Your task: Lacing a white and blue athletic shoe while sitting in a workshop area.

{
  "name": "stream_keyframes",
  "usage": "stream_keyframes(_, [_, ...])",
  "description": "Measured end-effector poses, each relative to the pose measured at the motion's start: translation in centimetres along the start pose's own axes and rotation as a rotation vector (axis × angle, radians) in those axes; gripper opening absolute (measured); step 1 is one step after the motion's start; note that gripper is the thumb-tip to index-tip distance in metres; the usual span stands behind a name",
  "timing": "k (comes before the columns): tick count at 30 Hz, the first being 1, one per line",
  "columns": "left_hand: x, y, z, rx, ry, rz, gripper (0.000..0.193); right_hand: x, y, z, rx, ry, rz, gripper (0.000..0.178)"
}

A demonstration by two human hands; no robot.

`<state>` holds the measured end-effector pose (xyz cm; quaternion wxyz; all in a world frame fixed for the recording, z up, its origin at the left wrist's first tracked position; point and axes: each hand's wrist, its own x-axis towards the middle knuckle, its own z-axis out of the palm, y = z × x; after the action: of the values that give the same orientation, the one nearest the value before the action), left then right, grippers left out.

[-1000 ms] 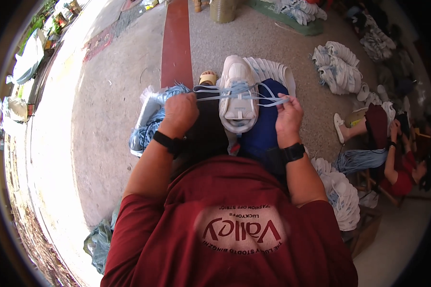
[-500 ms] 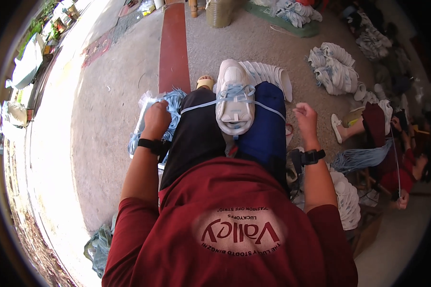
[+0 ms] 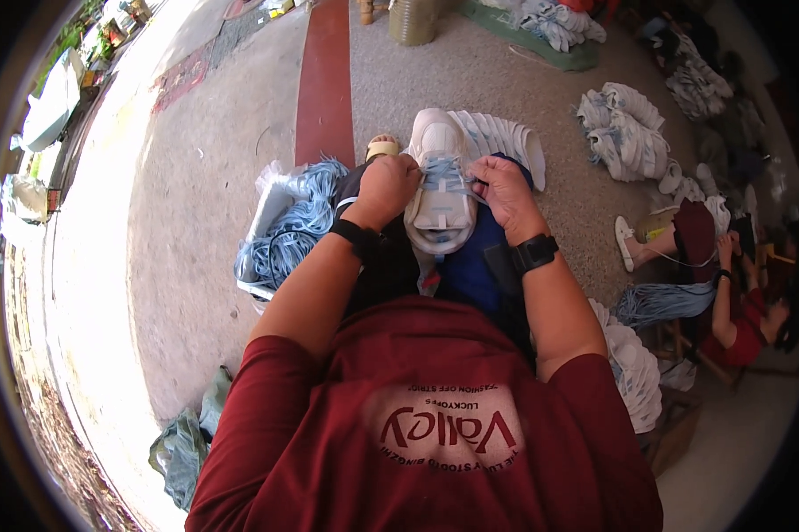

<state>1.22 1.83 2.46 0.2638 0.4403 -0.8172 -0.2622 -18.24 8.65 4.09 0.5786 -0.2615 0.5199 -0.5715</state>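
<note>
A white sneaker [image 3: 441, 213] lies across my lap, toe pointing away from me, with a light blue shoelace [image 3: 442, 168] crossing through its upper eyelets. At its left edge my left hand [image 3: 389, 188] is closed, fingertips pinched at the lace and partly hidden. My right hand [image 3: 506, 191], on the opposite side, pinches the other stretch of lace between thumb and fingers. Under the sneaker and to its right, a row of nested white shoe pieces [image 3: 497, 142] rests by my knee.
Left of my leg, a white tray [image 3: 256, 226] holds a tangle of light blue laces [image 3: 297, 230]. White shoes [image 3: 623, 133] lie heaped on the floor at right. Another person [image 3: 745, 319] sits at far right beside a hanging lace bundle [image 3: 665, 301]. A green bag [image 3: 182, 457] lies lower left.
Both hands have come inward from out at the sides to the sneaker's edges. The lace that stretched wide across my legs is now gathered close to the shoe.
</note>
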Motion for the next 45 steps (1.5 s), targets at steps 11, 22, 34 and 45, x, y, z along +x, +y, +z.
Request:
stream_keyframes(11, [0.8,1.3,-3.3,-0.844,-0.418,-0.323,0.020,-1.2,0.5,-1.1,-0.157,-0.009,-0.060,0.014])
stream_keyframes(22, [1.0,-0.2,-1.1,-0.681,-0.253,-0.277,0.033,-2.1,-0.9,-0.1,-0.251,0.058,-0.035,0.018])
stream_keyframes(34, [-3.0,-1.2,-2.3,-1.031,0.174,-0.362,0.016,-3.5,-0.4,-2.3,0.161,0.161,-0.133,0.014])
stream_keyframes(45, [-6.2,-6.7,-5.3,-0.230,0.129,-0.146,0.013,-4.9,0.2,-8.0,-0.863,0.264,-0.306,0.020])
